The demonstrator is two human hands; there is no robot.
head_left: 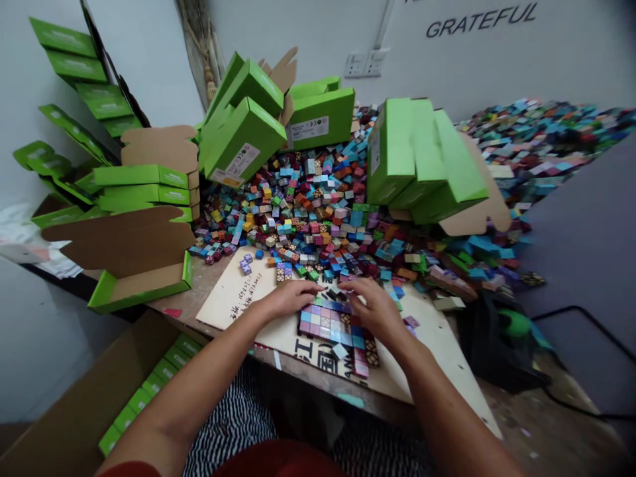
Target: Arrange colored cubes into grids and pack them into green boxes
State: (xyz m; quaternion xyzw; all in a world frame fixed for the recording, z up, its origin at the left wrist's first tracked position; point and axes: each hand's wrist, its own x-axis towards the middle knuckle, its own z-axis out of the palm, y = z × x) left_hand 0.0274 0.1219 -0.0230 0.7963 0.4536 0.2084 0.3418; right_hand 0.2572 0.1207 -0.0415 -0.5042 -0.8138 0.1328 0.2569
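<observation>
Brown and paint-flecked, the counter (203, 277) stands against a white wall (308, 40) lettered "GRATEFUL". Small, glossy, multicoloured blocks (318, 199) heap across it, with upright green cardboard boxes (424, 156) among them. A pale wooden board (437, 348) with black printed characters lies nearer the person, carrying a flat, tight grid of pink, lilac and blue blocks (322, 321).

Both forearms reach forward over the board. The left hand (288, 298) and right hand (372, 308) are apart, fingers bent in at the grid's far edge; whether they grip a block I cannot tell.

Pale wood shows on either side of the grid. The heap borders the board's far edge, an open green-and-brown cardboard box (144, 285) stands leftward, and a black plastic bag (497, 351) sits rightward.
</observation>
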